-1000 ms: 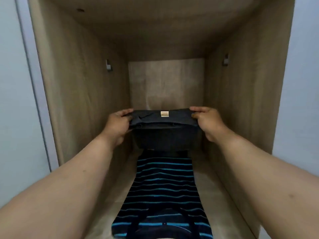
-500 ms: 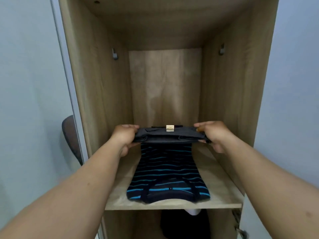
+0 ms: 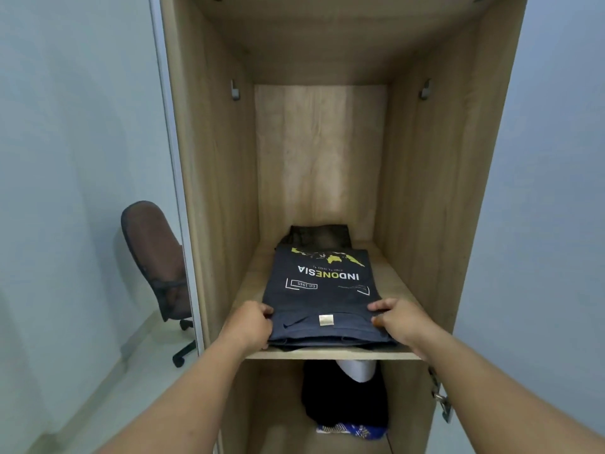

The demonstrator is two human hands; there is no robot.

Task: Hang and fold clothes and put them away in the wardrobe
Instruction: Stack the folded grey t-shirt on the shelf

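Your left hand [image 3: 248, 326] and right hand [image 3: 397, 324] each grip a near corner of the folded dark T-shirt [image 3: 322, 290] printed "INDONESIA", lying on the wardrobe shelf [image 3: 397, 283].

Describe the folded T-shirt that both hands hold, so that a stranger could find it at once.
Look into the open wooden wardrobe, at the shelf at about the height of the hands. The dark grey folded T-shirt lies on top of the pile, reaching its front edge. Unlike the dark clothes below the shelf, it bears the word INDONESIA and a yellow map.
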